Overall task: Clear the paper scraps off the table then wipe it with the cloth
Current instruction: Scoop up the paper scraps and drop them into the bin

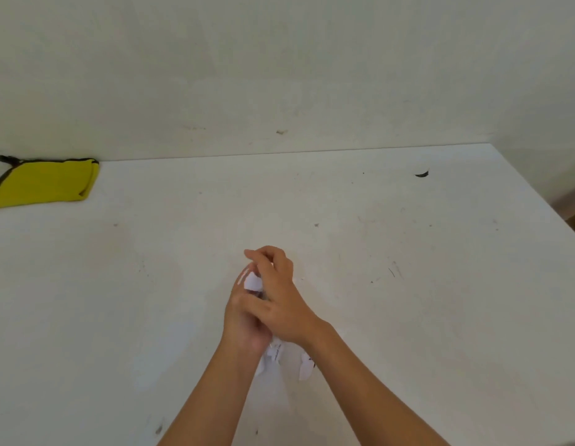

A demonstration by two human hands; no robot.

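My left hand (244,320) and right hand (281,304) clenched together at centre frame, paper scraps (254,281) seemingly pressed between both grips, more poking out below the wrists, yellow cloth (45,183) on the surface (408,252) upper left, well apart

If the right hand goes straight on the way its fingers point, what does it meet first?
The right hand points forward-left; beyond the paper scraps it holds, only bare table shows, probably until the wall.

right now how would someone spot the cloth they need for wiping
Follow the white table to its far left corner against the wall. The cloth lies flat there, far from both hands. It is bright yellow with a dark trim, the only coloured thing on the table.
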